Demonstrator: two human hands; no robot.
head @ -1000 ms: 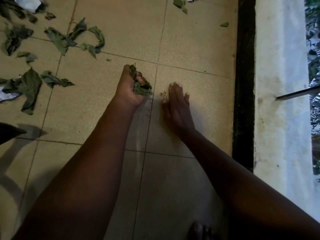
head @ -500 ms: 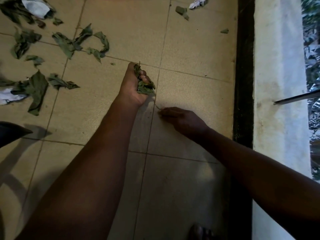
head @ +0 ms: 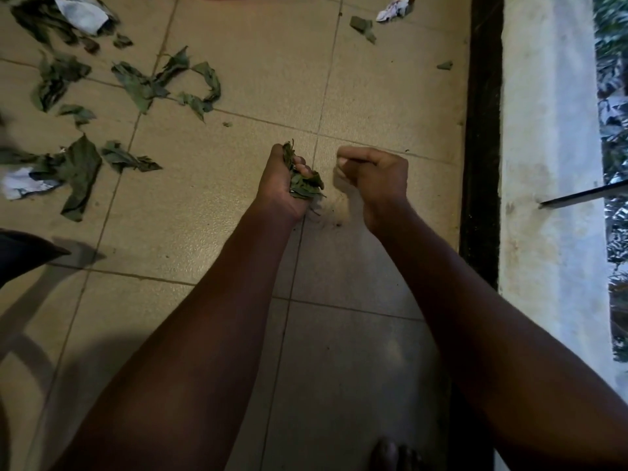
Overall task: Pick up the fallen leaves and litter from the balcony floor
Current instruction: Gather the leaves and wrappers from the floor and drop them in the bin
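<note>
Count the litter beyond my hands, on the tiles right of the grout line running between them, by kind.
Green leaf pieces: 2, a larger torn one and a small bit
Crumpled white paper scrap: 1
Total: 3

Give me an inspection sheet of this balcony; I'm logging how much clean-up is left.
Surface: tiled floor, beige, dark crumbs by the hands.
Job's things: bunch of leaves in the left hand; loose leaves scattered upper left; leaf scraps upper right; crumpled papers top left, far left and top right.
Clutter: dark object at the left edge, unidentifiable.
Grips: left hand holds the bunch; right hand curled, contents hidden.
Cables: nothing seen.
Surroundings: white parapet on the right, dark strip at its foot, foliage beyond.
</note>
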